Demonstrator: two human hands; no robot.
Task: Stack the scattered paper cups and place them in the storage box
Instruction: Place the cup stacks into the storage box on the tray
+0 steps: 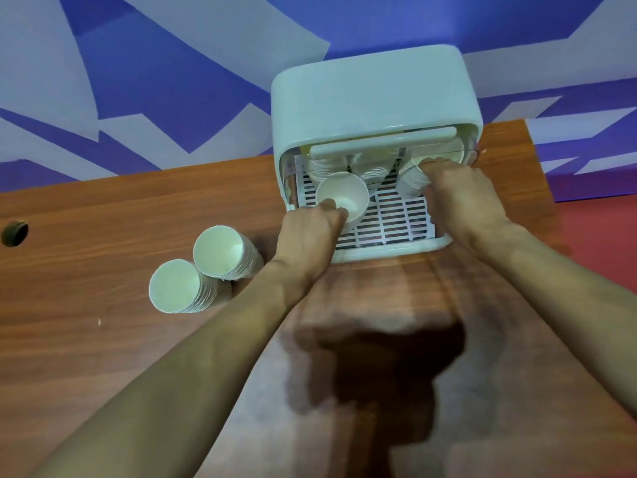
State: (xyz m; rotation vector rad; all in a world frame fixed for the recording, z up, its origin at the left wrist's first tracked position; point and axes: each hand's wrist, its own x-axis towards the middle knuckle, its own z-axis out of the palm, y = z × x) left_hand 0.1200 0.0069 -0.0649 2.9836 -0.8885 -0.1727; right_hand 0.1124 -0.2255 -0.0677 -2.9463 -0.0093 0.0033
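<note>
Your left hand (306,232) holds the front cup stack (344,196) by its rim. Your thumb and a finger pinch the near edge of the top cup. This stack leans toward you, so you can see down into its open mouth. It sits on the white rack (393,219) inside the storage box (375,94), on the left side.

Your right hand (462,198) is curled around the right cup stack (410,184). That stack lies tilted on the right side of the box, with its mouth hidden under your fingers.

More back cup stacks (374,172) stand deeper in the box, behind the two you hold. They are partly hidden by the lifted flap (382,141) at the top of the opening.

The box is pale and round at the corners. Its front is open to you. It stands at the far edge of the brown wooden table (103,339).

Two more stacks are on the table, to the left of the box and away from it. The far table stack (220,251) and the near table stack (179,286) touch each other, and both tip their open mouths toward you.

A round hole (13,232) is in the table at the far left. Behind the table is a blue and white wall (172,63).
</note>
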